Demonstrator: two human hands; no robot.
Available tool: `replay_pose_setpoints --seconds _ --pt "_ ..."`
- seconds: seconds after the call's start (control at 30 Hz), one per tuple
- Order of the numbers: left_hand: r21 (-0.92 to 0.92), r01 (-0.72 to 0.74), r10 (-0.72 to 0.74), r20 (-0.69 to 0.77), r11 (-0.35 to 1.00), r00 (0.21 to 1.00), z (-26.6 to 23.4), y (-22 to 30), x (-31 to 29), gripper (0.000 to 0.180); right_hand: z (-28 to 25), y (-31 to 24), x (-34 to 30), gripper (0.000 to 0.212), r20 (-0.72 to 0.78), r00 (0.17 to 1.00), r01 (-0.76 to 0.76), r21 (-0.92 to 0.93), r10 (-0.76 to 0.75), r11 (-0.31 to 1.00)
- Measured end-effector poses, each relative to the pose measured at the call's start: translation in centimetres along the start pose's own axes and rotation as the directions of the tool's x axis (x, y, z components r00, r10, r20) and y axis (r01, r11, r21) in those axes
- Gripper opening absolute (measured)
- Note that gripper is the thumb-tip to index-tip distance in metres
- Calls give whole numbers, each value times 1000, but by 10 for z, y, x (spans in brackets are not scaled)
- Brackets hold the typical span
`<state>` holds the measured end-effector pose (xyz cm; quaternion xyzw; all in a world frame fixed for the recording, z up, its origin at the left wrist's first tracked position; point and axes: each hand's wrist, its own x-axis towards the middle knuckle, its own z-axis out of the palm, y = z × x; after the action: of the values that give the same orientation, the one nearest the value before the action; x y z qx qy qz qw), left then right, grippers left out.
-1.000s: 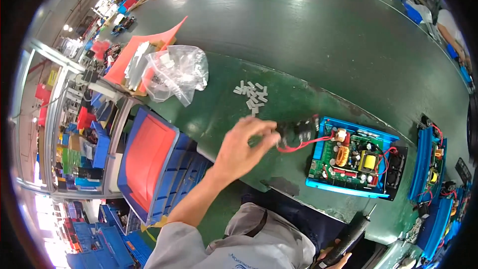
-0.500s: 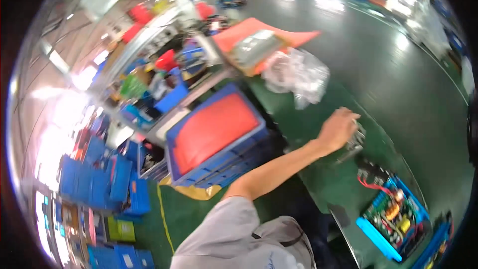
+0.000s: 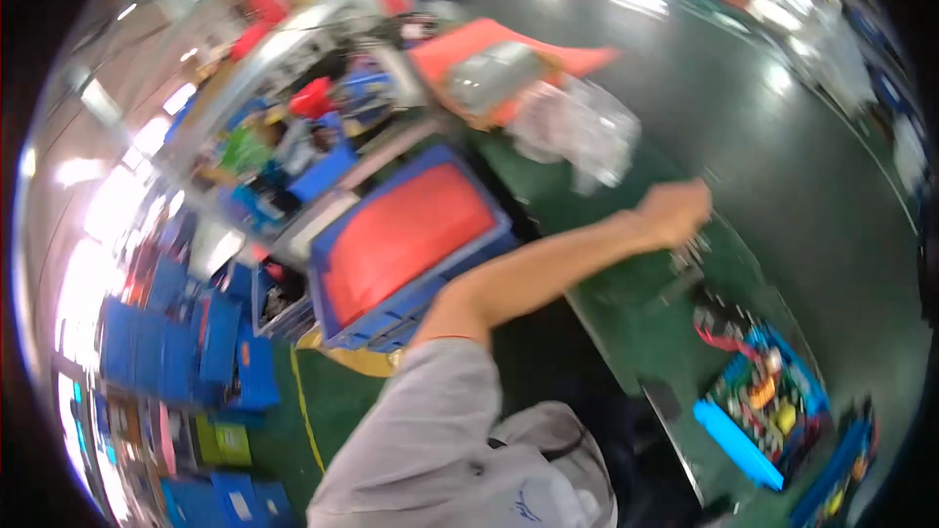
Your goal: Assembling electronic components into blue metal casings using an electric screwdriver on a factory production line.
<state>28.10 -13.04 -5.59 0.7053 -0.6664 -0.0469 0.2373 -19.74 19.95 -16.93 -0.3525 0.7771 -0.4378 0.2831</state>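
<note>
My left hand [image 3: 677,213] is stretched out to the right over the green work surface [image 3: 626,328]. Motion blur smears its fingers, so what they hold, if anything, cannot be made out. Just below it lie small silvery metal pieces [image 3: 691,252], with a thin metal strip [image 3: 681,286] beside them. Nearer to me is an open bright-blue housing [image 3: 740,445] with a circuit board [image 3: 766,396] and coloured components inside. A black part with a red wire [image 3: 722,323] adjoins its far end. My right hand does not show.
A blue crate [image 3: 377,318] with a red sheet [image 3: 411,235] stands left of the bench. Clear plastic bags [image 3: 582,127] and an orange sheet [image 3: 567,59] lie farther off. Another blue housing [image 3: 841,474] sits at the lower right. Blue bins [image 3: 161,342] line the left.
My left hand has lifted slightly away from the metal pieces, farther up the bench, and its arm is straighter. The whole view has shifted a little.
</note>
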Motion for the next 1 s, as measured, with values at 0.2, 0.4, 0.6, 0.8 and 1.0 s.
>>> replay_pose_setpoints --seconds 0.2,0.4,0.6,0.8,1.0 --pt "-572 31 35 105 820 994 -59 92 -54 28 7 -46 -20 58 536 778 -502 219 327 836" --pt "-599 -22 279 340 801 898 -10 189 -79 12 21 -72 -25 53 705 709 -111 120 -6 987" --pt "-467 -191 404 411 863 817 6 223 -92 11 21 -92 -23 48 659 748 -55 172 -74 983" --pt "-93 -723 720 241 685 651 12 215 -91 9 25 -101 -16 48 699 715 -135 152 -10 979" --pt "-55 -765 742 294 642 602 19 206 -81 9 31 -105 -12 53 712 702 -130 147 -14 980"
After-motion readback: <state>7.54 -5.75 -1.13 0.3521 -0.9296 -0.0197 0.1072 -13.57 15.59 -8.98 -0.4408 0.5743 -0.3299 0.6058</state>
